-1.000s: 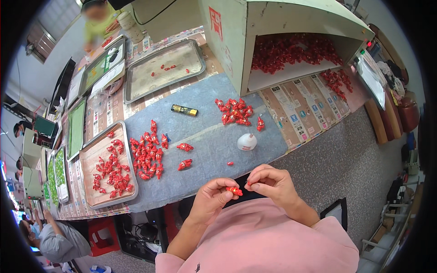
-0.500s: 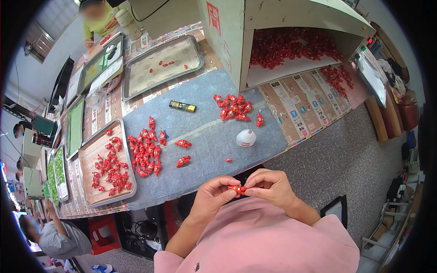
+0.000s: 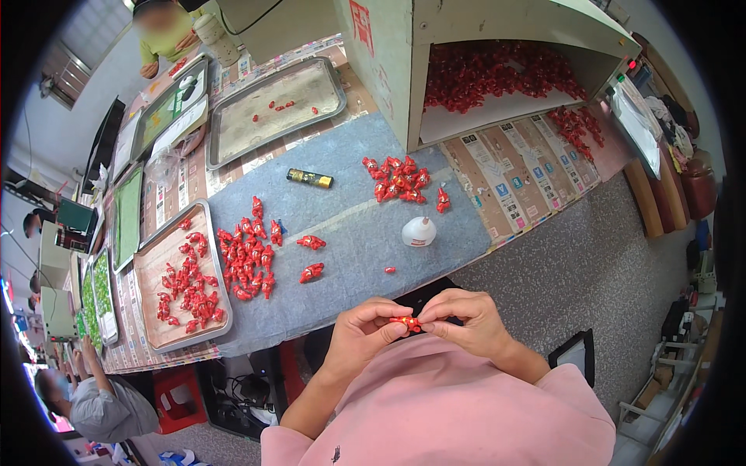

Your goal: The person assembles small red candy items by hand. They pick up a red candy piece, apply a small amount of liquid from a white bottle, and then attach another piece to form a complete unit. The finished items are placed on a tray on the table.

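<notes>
Between my two hands, just off the table's front edge, is a small red figurine [image 3: 406, 323] with gold marks. My left hand [image 3: 364, 335] pinches one side of it between thumb and forefinger. The fingertips of my right hand [image 3: 466, 322] close on its other end. A tiny red piece [image 3: 390, 270] lies on the blue-grey mat [image 3: 342, 225] beyond my hands. Beside that stands a white squeeze bottle [image 3: 419, 231]. Two red figurines [image 3: 311, 272] lie apart, left of the bottle. A dense group of figurines [image 3: 249, 256] sits farther left, and a smaller cluster [image 3: 398, 179] lies farther back.
A metal tray [image 3: 148, 272] of red figurines is at the left. Another tray [image 3: 225, 140] with a few red pieces lies behind. A black and gold tube [image 3: 309, 179] rests on the mat. A box-like cabinet [image 3: 381, 70] holds many red pieces. Other people sit at the left.
The right fingertips have shifted slightly on the figurine, and it looks turned a little. The things on the table stay in place.
</notes>
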The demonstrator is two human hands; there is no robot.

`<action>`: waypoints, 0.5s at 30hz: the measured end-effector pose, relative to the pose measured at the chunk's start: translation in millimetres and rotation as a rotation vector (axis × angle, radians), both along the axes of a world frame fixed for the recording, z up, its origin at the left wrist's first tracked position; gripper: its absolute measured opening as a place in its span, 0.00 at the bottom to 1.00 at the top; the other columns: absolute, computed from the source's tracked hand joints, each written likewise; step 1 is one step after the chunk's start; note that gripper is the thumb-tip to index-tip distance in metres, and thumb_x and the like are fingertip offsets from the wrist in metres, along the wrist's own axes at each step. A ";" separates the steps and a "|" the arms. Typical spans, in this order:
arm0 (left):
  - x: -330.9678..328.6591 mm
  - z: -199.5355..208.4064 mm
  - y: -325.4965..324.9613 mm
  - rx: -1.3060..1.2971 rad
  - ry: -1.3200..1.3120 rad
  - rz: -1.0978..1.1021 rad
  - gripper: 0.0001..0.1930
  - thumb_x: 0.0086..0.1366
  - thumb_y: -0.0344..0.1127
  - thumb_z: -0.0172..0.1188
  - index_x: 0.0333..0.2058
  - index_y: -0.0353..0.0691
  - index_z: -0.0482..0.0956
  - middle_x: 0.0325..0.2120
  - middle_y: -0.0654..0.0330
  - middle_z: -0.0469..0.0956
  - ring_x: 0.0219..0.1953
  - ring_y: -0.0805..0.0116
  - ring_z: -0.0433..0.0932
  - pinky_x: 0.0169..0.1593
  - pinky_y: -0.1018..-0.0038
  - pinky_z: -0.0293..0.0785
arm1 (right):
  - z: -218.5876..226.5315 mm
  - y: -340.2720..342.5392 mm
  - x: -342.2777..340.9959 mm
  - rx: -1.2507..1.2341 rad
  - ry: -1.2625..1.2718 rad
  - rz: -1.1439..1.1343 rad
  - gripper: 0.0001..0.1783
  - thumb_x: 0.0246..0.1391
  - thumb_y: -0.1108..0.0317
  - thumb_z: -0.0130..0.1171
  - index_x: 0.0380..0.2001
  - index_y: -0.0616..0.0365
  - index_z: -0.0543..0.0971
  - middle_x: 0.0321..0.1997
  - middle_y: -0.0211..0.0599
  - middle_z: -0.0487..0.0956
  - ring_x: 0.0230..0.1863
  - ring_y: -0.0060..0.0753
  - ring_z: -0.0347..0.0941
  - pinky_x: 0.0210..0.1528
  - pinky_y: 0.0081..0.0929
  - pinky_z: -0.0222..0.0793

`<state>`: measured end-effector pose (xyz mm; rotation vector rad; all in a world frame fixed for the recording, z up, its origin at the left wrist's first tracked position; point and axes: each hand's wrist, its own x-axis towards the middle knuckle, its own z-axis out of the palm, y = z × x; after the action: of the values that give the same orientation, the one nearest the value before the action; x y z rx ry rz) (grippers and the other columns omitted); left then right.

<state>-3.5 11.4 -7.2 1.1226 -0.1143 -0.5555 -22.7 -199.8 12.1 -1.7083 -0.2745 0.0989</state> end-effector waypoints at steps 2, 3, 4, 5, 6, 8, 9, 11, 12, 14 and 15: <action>0.4 0.4 0.9 0.024 -0.019 -0.013 0.12 0.59 0.20 0.61 0.42 0.33 0.81 0.39 0.57 0.77 0.41 0.71 0.78 0.47 0.77 0.76 | -0.5 0.6 -0.2 -0.036 -0.044 -0.015 0.07 0.44 0.78 0.67 0.31 0.59 0.84 0.34 0.37 0.82 0.35 0.30 0.78 0.36 0.24 0.73; 0.3 0.7 0.9 0.034 -0.037 -0.013 0.12 0.59 0.20 0.62 0.42 0.33 0.81 0.39 0.57 0.77 0.41 0.71 0.78 0.46 0.77 0.76 | -0.6 0.8 -0.5 -0.035 -0.061 -0.013 0.07 0.44 0.78 0.67 0.31 0.59 0.83 0.34 0.37 0.82 0.35 0.31 0.78 0.36 0.24 0.73; 0.3 1.0 1.0 0.044 -0.055 -0.013 0.12 0.59 0.20 0.62 0.42 0.33 0.81 0.39 0.57 0.77 0.41 0.71 0.78 0.46 0.77 0.76 | -0.7 1.1 -0.9 -0.033 -0.078 -0.011 0.08 0.44 0.78 0.67 0.31 0.59 0.83 0.34 0.37 0.82 0.35 0.31 0.78 0.36 0.25 0.73; 0.3 1.3 1.1 0.054 -0.074 -0.013 0.12 0.58 0.19 0.62 0.42 0.34 0.82 0.39 0.57 0.77 0.41 0.71 0.78 0.46 0.77 0.76 | -0.8 1.5 -1.2 -0.031 -0.095 -0.009 0.08 0.44 0.79 0.67 0.31 0.59 0.83 0.34 0.37 0.82 0.35 0.32 0.78 0.36 0.25 0.73; 0.4 1.6 1.5 0.064 -0.082 -0.011 0.12 0.58 0.19 0.62 0.41 0.34 0.82 0.39 0.57 0.77 0.41 0.71 0.78 0.46 0.77 0.76 | -0.4 2.2 -1.3 -0.038 -0.110 -0.010 0.08 0.44 0.79 0.67 0.31 0.59 0.83 0.34 0.37 0.82 0.35 0.32 0.78 0.36 0.25 0.74; 0.4 1.3 1.8 0.083 -0.098 -0.008 0.12 0.58 0.19 0.62 0.41 0.34 0.82 0.39 0.57 0.77 0.40 0.71 0.78 0.46 0.77 0.77 | 0.5 3.0 -1.8 -0.053 -0.137 -0.010 0.08 0.44 0.79 0.67 0.31 0.59 0.83 0.33 0.37 0.82 0.34 0.33 0.78 0.36 0.26 0.74; 0.2 1.0 1.6 0.080 -0.101 -0.012 0.12 0.57 0.19 0.62 0.41 0.34 0.82 0.39 0.57 0.77 0.40 0.71 0.78 0.46 0.77 0.77 | 0.2 2.8 -2.3 -0.054 -0.143 -0.011 0.08 0.43 0.79 0.67 0.31 0.59 0.83 0.33 0.37 0.82 0.34 0.33 0.78 0.35 0.26 0.74; -0.1 0.2 1.9 0.076 -0.110 -0.019 0.12 0.57 0.18 0.62 0.41 0.34 0.82 0.39 0.57 0.77 0.41 0.71 0.78 0.46 0.77 0.77 | -0.9 2.7 -3.0 -0.053 -0.156 -0.013 0.09 0.43 0.80 0.67 0.31 0.60 0.82 0.33 0.37 0.82 0.34 0.33 0.78 0.35 0.26 0.74; -0.2 -0.1 2.2 0.079 -0.112 -0.019 0.12 0.57 0.18 0.62 0.41 0.34 0.82 0.39 0.57 0.77 0.41 0.71 0.78 0.46 0.77 0.77 | -1.0 3.1 -3.4 -0.054 -0.164 -0.016 0.08 0.44 0.80 0.66 0.31 0.60 0.83 0.33 0.37 0.81 0.34 0.33 0.78 0.35 0.25 0.74; -0.6 -1.2 2.6 0.083 -0.116 -0.019 0.13 0.57 0.18 0.62 0.41 0.34 0.82 0.39 0.57 0.77 0.41 0.71 0.78 0.46 0.76 0.77 | -1.3 3.7 -4.1 -0.058 -0.178 -0.022 0.08 0.45 0.79 0.66 0.31 0.61 0.83 0.33 0.37 0.81 0.34 0.32 0.78 0.34 0.25 0.74; -0.7 -1.4 2.7 0.078 -0.118 -0.020 0.13 0.57 0.18 0.62 0.42 0.34 0.82 0.39 0.57 0.77 0.41 0.71 0.78 0.46 0.76 0.76 | -1.4 3.9 -4.4 -0.064 -0.183 -0.023 0.08 0.44 0.80 0.66 0.31 0.60 0.83 0.33 0.37 0.81 0.34 0.32 0.78 0.34 0.25 0.74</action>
<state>-4.2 14.1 -8.6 1.2319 -0.2077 -0.5155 -27.0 -195.9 10.7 -1.7860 -0.3904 -0.0669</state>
